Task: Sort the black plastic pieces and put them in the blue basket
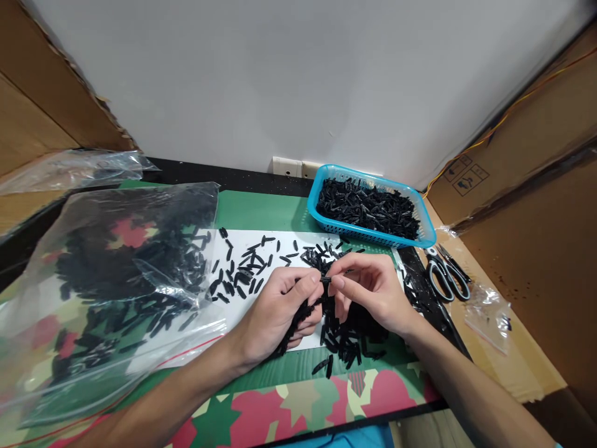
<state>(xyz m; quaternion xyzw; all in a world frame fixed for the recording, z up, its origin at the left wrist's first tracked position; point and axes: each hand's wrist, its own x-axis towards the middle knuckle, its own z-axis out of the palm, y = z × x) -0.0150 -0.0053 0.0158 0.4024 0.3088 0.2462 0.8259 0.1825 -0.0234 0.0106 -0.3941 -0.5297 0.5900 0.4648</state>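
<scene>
My left hand is curled around a bunch of small black strip-like pieces, and some of them stick out below its fingers. Between its thumb and forefinger it pinches one end of a small black piece. The thumb and forefinger of my right hand are closed on the other end of that piece. Under and beside my hands lies a pile of loose black pieces. More black pieces are scattered over a white sheet to the left.
A blue plastic basket full of black pieces stands at the back right. A clear zip bag with black pieces lies on the left. Scissors, another pointed tool and a small clear bag lie right. Cardboard rises at the right.
</scene>
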